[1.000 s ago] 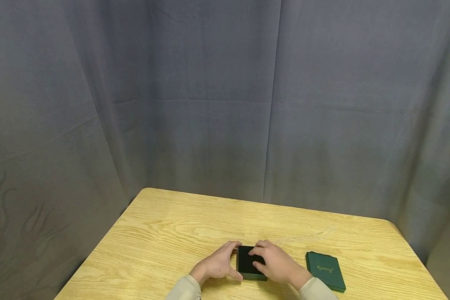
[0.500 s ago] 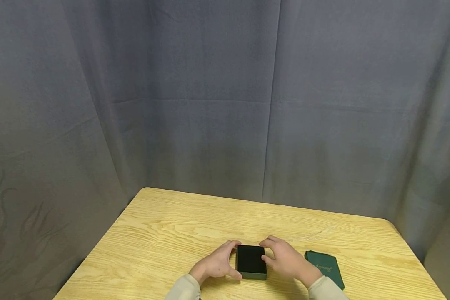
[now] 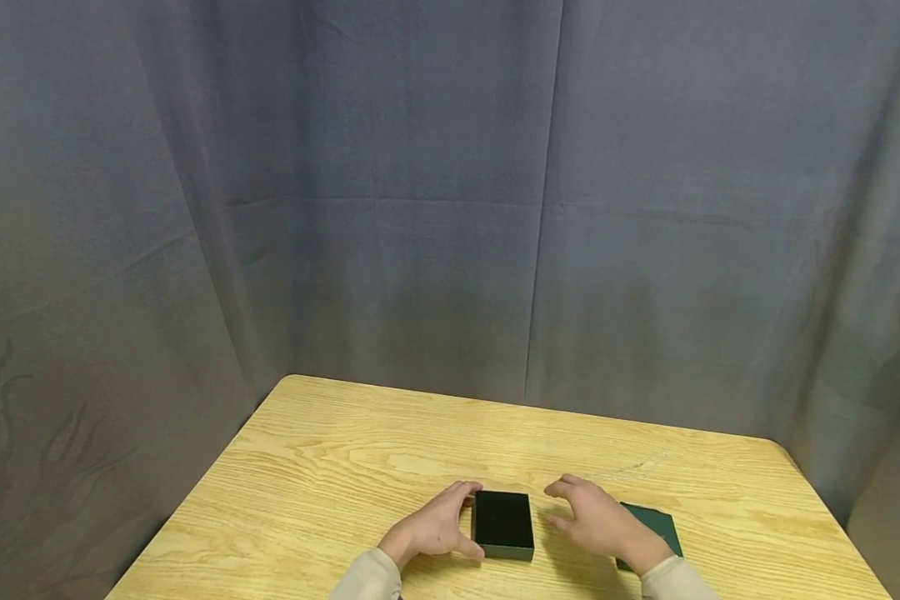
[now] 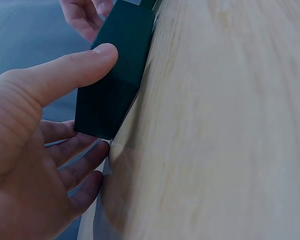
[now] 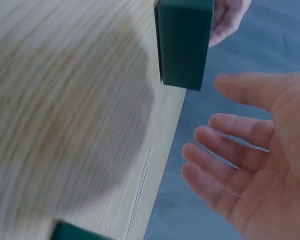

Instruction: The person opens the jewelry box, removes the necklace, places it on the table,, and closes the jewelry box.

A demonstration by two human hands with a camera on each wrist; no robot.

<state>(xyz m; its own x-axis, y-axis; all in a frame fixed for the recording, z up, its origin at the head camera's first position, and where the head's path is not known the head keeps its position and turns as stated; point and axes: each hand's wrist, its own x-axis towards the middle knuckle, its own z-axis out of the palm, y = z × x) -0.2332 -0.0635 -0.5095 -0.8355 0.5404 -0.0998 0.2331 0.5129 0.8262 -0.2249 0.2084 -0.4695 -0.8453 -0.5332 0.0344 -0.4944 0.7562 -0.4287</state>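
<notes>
A small dark green jewelry box (image 3: 504, 551) with a black inside sits on the wooden table. My left hand (image 3: 437, 523) grips it from the left, thumb on the near wall and fingers around the far side. In the left wrist view the thumb (image 4: 97, 60) lies flat against the green wall. To the right of the box, my right hand (image 3: 588, 515) is held apart from it with nothing in its spread fingers. The green box lid (image 3: 656, 523) lies beyond that hand, partly covered by the right forearm.
A thin silvery chain (image 3: 637, 472) lies stretched out on the table (image 3: 390, 442) behind the right hand; the right wrist view shows the chain (image 5: 140, 192) too. Grey curtains (image 3: 420, 208) hang around the table's back and sides.
My right hand has lifted its fingers out of the box and moved right, away from it and over toward the lid. My left hand and the box have stayed in place.
</notes>
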